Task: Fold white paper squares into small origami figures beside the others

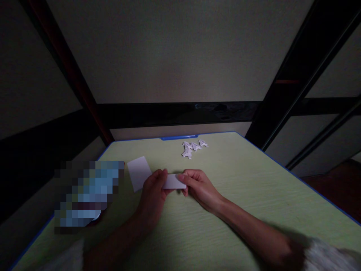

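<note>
Between my two hands is a small folded piece of white paper, held just above the table. My left hand pinches its left end. At its right end, my right hand grips it with the thumb on top and fingers curled beneath. A flat white sheet of paper lies just left of my left hand, partly covered by it. Farther back, several small folded white paper figures sit in a cluster.
The pale green table has a blue edge and a blue handle-like strip at its far side. On the left lies a pixelated bluish object whose kind is hidden. Dark-framed panels stand behind the table.
</note>
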Motion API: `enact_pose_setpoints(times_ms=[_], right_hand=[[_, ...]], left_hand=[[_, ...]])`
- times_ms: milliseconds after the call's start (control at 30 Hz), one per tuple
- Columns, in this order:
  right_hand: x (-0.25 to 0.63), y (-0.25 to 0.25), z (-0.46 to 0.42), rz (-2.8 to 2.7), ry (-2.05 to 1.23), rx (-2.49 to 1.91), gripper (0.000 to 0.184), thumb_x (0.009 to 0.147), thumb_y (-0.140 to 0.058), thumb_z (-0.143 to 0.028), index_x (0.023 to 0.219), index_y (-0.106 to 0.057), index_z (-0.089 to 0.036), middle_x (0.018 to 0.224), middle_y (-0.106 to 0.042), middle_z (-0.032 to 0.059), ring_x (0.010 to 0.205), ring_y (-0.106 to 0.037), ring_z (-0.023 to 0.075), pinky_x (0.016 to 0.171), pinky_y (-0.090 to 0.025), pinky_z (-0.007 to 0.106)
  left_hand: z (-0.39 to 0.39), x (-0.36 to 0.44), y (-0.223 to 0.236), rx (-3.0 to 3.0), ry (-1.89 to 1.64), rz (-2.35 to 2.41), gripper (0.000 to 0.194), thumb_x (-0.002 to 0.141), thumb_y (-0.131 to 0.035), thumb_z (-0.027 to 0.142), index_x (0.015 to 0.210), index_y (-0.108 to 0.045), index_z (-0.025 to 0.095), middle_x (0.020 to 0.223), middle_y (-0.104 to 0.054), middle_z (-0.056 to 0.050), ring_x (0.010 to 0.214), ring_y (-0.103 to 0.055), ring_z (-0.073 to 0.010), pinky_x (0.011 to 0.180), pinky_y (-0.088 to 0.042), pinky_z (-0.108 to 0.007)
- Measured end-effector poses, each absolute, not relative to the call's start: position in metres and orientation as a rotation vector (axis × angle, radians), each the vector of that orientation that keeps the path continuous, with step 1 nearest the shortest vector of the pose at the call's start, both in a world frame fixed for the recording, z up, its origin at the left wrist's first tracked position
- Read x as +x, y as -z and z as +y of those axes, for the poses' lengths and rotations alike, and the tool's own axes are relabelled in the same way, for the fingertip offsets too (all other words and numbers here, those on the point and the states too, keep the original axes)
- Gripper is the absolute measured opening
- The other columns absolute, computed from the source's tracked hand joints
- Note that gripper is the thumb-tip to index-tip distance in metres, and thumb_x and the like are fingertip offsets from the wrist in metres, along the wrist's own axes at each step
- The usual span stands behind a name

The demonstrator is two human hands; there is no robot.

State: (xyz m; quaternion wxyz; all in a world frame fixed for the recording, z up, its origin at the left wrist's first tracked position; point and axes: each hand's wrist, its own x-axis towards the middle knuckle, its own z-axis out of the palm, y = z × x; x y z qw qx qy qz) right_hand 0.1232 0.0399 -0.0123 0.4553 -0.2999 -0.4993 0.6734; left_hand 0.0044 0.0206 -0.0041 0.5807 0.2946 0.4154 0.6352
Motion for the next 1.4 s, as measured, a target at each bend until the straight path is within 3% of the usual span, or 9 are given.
enact_pose_setpoints(times_ms=[267, 433, 800, 1167, 1400], right_hand=[[0.126, 0.013, 0.042, -1.178, -1.691, -0.708, 0.026, 0.070, -0.049, -0.029, 0.048, -0.047, -0.015, 0.037, -0.047, -0.0041, 0.035, -0.041, 0.0068, 0.039, -0.024, 0.020], [0.129, 0.015, 0.041, -1.351, -1.710, -0.739, 0.023, 0.067, -0.049, -0.023, 0.045, -0.045, -0.014, 0.036, -0.041, -0.0071, 0.032, -0.033, 0.0030, 0.035, -0.020, 0.018], [0.128, 0.014, 0.037, -1.255, -1.638, -0.723, 0.025, 0.073, -0.046, -0.027, 0.051, -0.043, -0.016, 0.038, -0.047, -0.0049, 0.033, -0.042, 0.0065, 0.036, -0.024, 0.019], [0.135, 0.013, 0.047, -1.020, -1.264, -0.865, 0.028, 0.073, -0.047, -0.028, 0.049, -0.041, -0.016, 0.041, -0.038, -0.0066, 0.038, -0.032, 0.0051, 0.039, -0.022, 0.019], [0.133, 0.005, 0.038, -1.395, -1.202, -0.891, 0.034, 0.078, -0.044, -0.037, 0.052, -0.043, -0.016, 0.044, -0.042, -0.0045, 0.042, -0.036, 0.0067, 0.042, -0.026, 0.020]], left_hand=[[0.017, 0.005, 0.004, 1.108, -1.080, 0.977, 0.023, 0.066, -0.054, 0.036, 0.057, -0.047, 0.016, 0.051, -0.053, 0.002, 0.050, -0.050, -0.0108, 0.046, -0.040, -0.022], [0.015, 0.003, 0.007, 1.328, -0.935, 1.025, 0.025, 0.070, -0.046, 0.036, 0.057, -0.051, 0.015, 0.050, -0.051, 0.002, 0.045, -0.042, -0.0083, 0.042, -0.031, -0.020], [0.019, 0.002, 0.009, 1.172, -0.936, 0.870, 0.020, 0.070, -0.047, 0.034, 0.060, -0.045, 0.016, 0.063, -0.060, -0.001, 0.048, -0.051, -0.0102, 0.043, -0.043, -0.023], [0.021, 0.000, 0.008, 1.141, -0.998, 0.851, 0.020, 0.069, -0.047, 0.028, 0.054, -0.046, 0.015, 0.050, -0.053, 0.001, 0.044, -0.049, -0.0087, 0.040, -0.044, -0.022], [0.022, 0.003, 0.006, 1.093, -1.153, 0.962, 0.019, 0.068, -0.052, 0.034, 0.065, -0.049, 0.015, 0.054, -0.055, 0.002, 0.050, -0.053, -0.0107, 0.041, -0.045, -0.022]])
